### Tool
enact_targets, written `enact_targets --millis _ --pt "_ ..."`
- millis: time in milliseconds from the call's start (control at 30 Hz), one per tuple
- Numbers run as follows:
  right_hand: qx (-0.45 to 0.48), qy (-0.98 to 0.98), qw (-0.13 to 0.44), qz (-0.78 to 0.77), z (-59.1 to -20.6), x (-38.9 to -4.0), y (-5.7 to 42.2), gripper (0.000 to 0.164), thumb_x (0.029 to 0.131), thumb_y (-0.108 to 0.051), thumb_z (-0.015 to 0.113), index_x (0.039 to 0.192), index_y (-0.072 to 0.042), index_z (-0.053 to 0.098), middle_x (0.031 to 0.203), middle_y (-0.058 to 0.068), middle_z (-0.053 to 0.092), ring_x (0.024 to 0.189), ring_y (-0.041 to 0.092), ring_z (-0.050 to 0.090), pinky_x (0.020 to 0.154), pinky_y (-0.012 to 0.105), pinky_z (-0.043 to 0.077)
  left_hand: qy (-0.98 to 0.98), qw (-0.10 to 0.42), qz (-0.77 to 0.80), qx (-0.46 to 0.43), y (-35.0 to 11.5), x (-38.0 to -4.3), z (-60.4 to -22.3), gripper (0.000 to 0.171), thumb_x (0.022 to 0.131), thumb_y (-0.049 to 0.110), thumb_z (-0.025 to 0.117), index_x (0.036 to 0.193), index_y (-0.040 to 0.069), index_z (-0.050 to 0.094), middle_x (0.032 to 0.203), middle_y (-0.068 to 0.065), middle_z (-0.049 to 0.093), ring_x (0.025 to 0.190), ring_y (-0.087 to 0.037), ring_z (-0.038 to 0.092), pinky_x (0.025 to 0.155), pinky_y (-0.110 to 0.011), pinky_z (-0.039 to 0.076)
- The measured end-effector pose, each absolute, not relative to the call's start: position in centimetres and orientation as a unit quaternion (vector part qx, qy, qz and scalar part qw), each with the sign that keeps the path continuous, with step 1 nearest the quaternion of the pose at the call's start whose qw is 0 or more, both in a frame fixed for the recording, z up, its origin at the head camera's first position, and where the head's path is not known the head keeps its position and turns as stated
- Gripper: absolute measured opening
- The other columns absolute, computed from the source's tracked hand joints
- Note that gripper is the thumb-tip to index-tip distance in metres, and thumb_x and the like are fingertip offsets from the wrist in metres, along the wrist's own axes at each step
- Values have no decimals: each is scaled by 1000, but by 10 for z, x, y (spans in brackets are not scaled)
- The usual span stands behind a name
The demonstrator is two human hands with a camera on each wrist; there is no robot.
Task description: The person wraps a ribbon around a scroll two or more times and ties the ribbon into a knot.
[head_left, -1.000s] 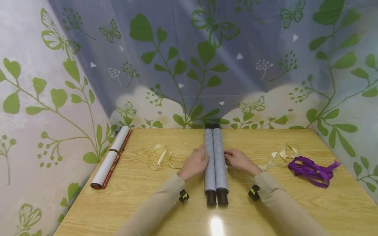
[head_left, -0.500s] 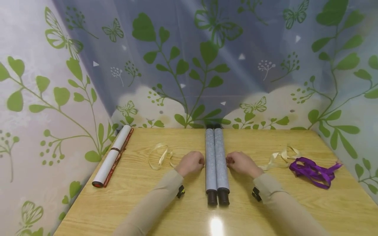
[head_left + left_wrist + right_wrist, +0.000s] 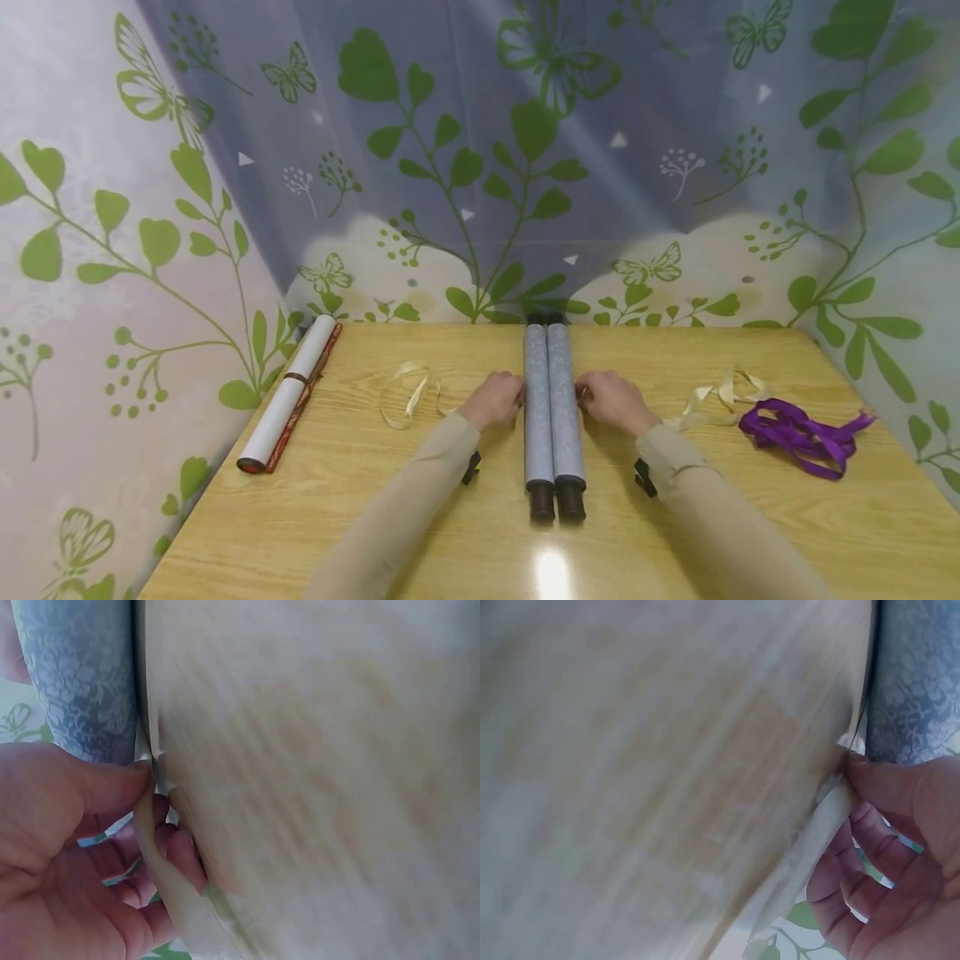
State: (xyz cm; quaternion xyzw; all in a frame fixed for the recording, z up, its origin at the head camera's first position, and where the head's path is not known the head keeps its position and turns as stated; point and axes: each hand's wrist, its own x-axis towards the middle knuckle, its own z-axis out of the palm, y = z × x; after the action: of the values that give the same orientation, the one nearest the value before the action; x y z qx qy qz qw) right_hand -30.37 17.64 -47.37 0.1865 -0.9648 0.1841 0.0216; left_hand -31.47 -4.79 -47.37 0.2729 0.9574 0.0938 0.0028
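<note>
Two rolled scrolls, a left scroll (image 3: 537,400) and a right scroll (image 3: 565,400), lie side by side on the table, both in blue-grey floral cloth with dark brown end knobs. At the left scroll's outer side, my left hand (image 3: 493,400) pinches a cream ribbon (image 3: 166,874) between thumb and fingers. My right hand (image 3: 615,402) pinches cream ribbon (image 3: 814,832) too, close against the right scroll's outer side. Loose ribbon trails outward from each hand over the table. Whatever part of it lies beneath the scrolls is hidden.
A white scroll (image 3: 288,396) with a brown band and a red patterned strip lies along the table's left edge. To the right, a heap of purple ribbon (image 3: 802,437) sits beside the loose cream loops. A patterned curtain (image 3: 465,250) hangs behind the wooden table (image 3: 450,533).
My left hand has come off the left scroll to its outer side and now pinches the ribbon there. My right hand stays beside the right scroll, shifting slightly. The scrolls keep their place.
</note>
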Motion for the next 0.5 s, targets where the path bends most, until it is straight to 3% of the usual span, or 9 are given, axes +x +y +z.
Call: enact_targets --millis 300,500 --pt "190 -967 18 171 -471 -312 177 23 82 3 52 82 -11 70 86 4 70 85 27 65 66 47 52 964 36 91 246 -44 -320 -472 9 90 3 62 98 8 59 92 -8 65 94 -25 63 85 -36 52" --pt "219 -963 9 159 -473 -314 177 17 89 2 53 93 -5 68 95 12 68 95 32 64 80 49 53 951 36 160 261 -54 -323 -474 4 94 2 58 95 6 59 88 -8 64 85 -22 62 76 -34 52"
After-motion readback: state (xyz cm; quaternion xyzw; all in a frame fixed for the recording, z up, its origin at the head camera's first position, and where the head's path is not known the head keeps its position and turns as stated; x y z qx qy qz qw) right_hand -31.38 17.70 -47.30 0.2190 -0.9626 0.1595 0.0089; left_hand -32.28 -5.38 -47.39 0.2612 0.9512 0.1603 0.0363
